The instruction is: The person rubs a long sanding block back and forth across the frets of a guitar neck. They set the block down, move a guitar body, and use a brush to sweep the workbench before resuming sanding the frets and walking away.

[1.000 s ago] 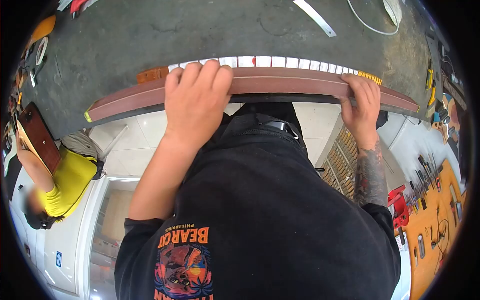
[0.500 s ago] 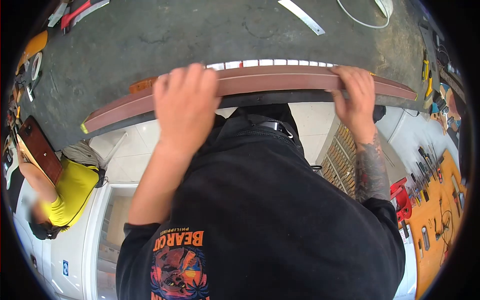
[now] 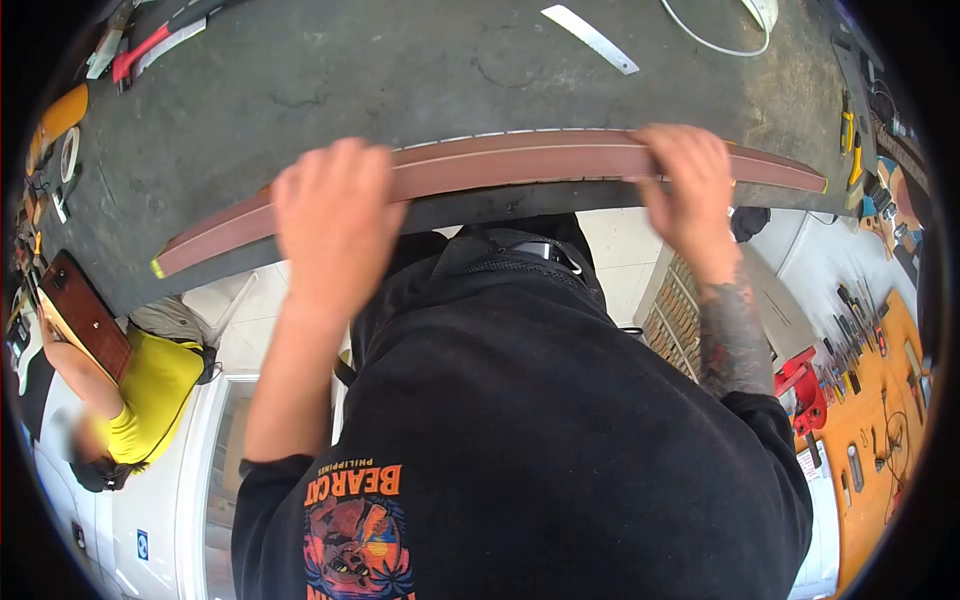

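A long reddish-brown sanding beam with yellowish ends stretches from left to right near the bench's front edge. My left hand is closed over its left part, slightly blurred. Toward the right end, my right hand grips the beam with fingers on top and thumb at the near side. Under and behind the beam, a thin strip with white segments shows along its far edge; most of that piece is covered.
The dark workbench holds a saw blade, a white cable, a red-handled tool, a tape roll and yellow-handled pliers. At left, a person in yellow holds a brown wooden piece. Tools hang on an orange board.
Both hands and the sanding beam have shifted slightly left and toward my body. Less of the white-segmented strip shows behind the beam. The view has moved a little too.
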`<state>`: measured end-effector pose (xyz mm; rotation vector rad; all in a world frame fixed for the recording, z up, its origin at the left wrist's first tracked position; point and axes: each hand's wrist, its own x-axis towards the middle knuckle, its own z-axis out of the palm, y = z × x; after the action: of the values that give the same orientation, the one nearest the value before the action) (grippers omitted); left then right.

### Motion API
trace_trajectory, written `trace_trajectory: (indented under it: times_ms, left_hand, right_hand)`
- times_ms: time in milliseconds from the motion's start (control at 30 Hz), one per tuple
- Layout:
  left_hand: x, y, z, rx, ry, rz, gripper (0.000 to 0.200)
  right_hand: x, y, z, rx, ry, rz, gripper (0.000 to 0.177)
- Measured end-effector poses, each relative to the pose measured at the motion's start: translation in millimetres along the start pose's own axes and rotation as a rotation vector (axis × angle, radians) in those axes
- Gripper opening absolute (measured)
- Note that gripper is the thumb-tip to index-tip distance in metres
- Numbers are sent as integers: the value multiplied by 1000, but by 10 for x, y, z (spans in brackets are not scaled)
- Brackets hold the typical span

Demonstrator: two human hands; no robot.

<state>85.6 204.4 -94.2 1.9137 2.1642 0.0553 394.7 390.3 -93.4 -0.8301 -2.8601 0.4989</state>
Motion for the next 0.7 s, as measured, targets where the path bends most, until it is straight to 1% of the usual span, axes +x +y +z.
trace_trajectory:
  times_ms: [33,100,133,200,233,300,333,367,433,467,500,567,600,633,700]
  left_hand:
    - [-77,-193,-53,15,-42,-27,45]
    - [-261,-664,-95,-4,5,-44,44]
    - [-288,-787,-150,5,29,0,44]
    - [-249,-693,-120,12,17,16,45]
    - [-208,-600,-88,15,15,21,45]
    - [-1,-182,-3,10,3,35,47]
    - [127,52,28,-14,22,54,48]
    - [206,177,46,-37,41,72,48]
    - [185,123,7,10,-14,40,48]
    - [174,78,-10,37,-36,27,48]
    - [50,-122,-22,56,-6,10,47]
    - [-240,-684,-42,25,22,-14,46]
    - [-353,-891,-89,37,31,-15,47]
    - [-407,-973,-103,64,44,-14,47]
    - [-363,-879,-62,73,40,18,48]
  right_hand:
    - [105,-212,111,2,-9,7,45]
    - [344,-614,321,44,66,-5,43]
    - [356,-638,339,60,68,-4,42]
    - [395,-656,340,85,69,-3,39]
    - [320,-507,259,32,11,8,41]
    - [112,-73,79,-10,15,-13,45]
    - [26,105,-23,-35,-4,9,43]
    - [-43,253,-65,-28,24,2,41]
    - [-33,237,-75,-27,36,-15,42]
    - [-6,138,-1,-33,44,-30,40]
    - [73,-64,110,-40,54,-42,39]
    - [299,-540,363,-27,66,-41,36]
    - [398,-756,487,20,128,-45,36]
    - [443,-882,557,67,190,-51,35]
    - [384,-792,425,31,124,-24,39]
